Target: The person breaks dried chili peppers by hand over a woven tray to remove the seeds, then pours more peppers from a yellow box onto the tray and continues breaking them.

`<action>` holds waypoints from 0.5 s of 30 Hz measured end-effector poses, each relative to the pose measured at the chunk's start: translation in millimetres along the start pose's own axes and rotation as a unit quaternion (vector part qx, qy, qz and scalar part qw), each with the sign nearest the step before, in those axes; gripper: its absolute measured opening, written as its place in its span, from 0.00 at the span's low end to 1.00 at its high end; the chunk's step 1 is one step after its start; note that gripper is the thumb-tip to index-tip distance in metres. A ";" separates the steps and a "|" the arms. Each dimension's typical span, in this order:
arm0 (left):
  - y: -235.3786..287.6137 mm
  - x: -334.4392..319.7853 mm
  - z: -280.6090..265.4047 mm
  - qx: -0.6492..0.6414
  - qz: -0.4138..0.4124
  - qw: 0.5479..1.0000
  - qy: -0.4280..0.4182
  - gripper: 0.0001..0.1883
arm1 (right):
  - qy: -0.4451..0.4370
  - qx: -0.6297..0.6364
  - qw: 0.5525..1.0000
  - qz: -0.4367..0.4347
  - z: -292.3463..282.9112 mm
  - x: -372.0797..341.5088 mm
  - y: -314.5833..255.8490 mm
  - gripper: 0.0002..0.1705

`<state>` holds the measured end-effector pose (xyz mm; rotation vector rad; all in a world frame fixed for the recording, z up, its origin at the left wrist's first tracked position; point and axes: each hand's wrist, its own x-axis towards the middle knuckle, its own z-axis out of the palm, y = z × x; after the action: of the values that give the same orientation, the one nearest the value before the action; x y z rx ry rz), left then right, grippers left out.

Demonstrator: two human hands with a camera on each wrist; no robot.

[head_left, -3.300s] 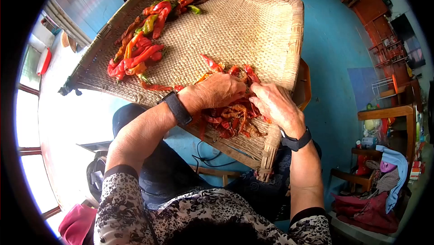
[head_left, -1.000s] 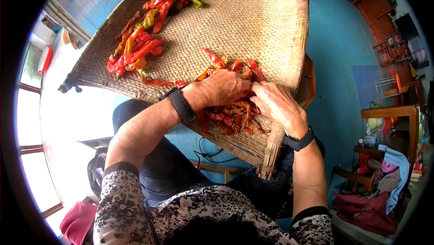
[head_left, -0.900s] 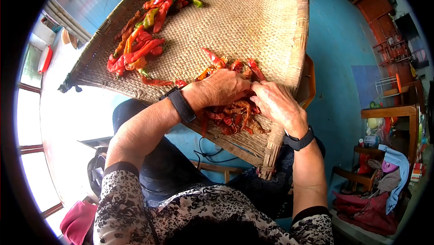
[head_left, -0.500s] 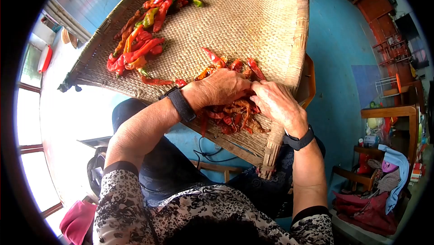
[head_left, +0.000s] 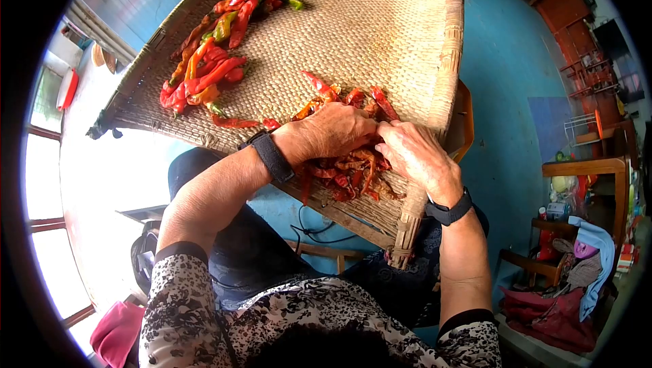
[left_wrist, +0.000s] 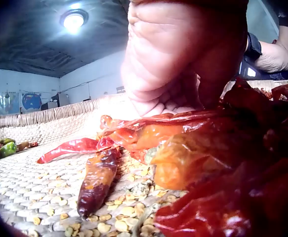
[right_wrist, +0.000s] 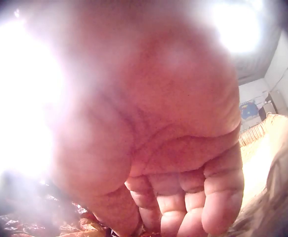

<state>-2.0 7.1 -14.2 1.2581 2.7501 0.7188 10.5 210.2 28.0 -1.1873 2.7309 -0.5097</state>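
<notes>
A pile of wrinkled red chili peppers lies at the near corner of a woven tray. Over this pile my two hands meet, fingertips close together. My left hand has its fingers curled down and pinches a chili pepper; its fingertips are hidden in the head view. In the left wrist view, a long red-orange chili pepper lies right under those fingers. My right hand reaches in from the right, thumb and curled fingers pinching at the same spot. The right wrist view shows its fingers bent down towards red bits.
Fresher red and green peppers form a row along the tray's left side. Loose seeds are scattered on the weave. An orange-brown stool stands beneath the tray's right edge. A chair piled with clothes is at the right.
Since the oldest frame the tray has shifted slightly right in the head view, along with the hands. Over the last second both hands have stayed almost still above the pile.
</notes>
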 end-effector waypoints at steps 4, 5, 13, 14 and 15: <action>1.2 0.1 -0.5 0.003 -0.004 1.000 -0.004 0.08 | -0.001 0.003 1.000 0.003 0.6 -0.2 0.1 0.10; 1.4 0.2 -0.3 0.003 -0.008 1.000 -0.004 0.08 | -0.001 -0.001 1.000 0.002 1.1 -0.1 0.3 0.10; 1.4 0.1 -0.1 0.004 -0.007 1.000 -0.002 0.09 | 0.044 -0.012 0.998 -0.033 3.9 -1.8 1.8 0.10; 1.6 0.1 -0.3 0.005 -0.008 1.000 -0.005 0.09 | 0.041 -0.014 0.998 -0.034 3.4 -1.6 1.6 0.10; 1.5 0.1 -0.2 0.005 -0.008 1.000 -0.005 0.09 | 0.042 -0.014 0.998 -0.033 3.9 -1.8 2.3 0.10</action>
<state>-1.0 7.9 -13.3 1.2367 2.7565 0.6960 11.2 212.0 23.5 -1.2966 2.7840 -0.5425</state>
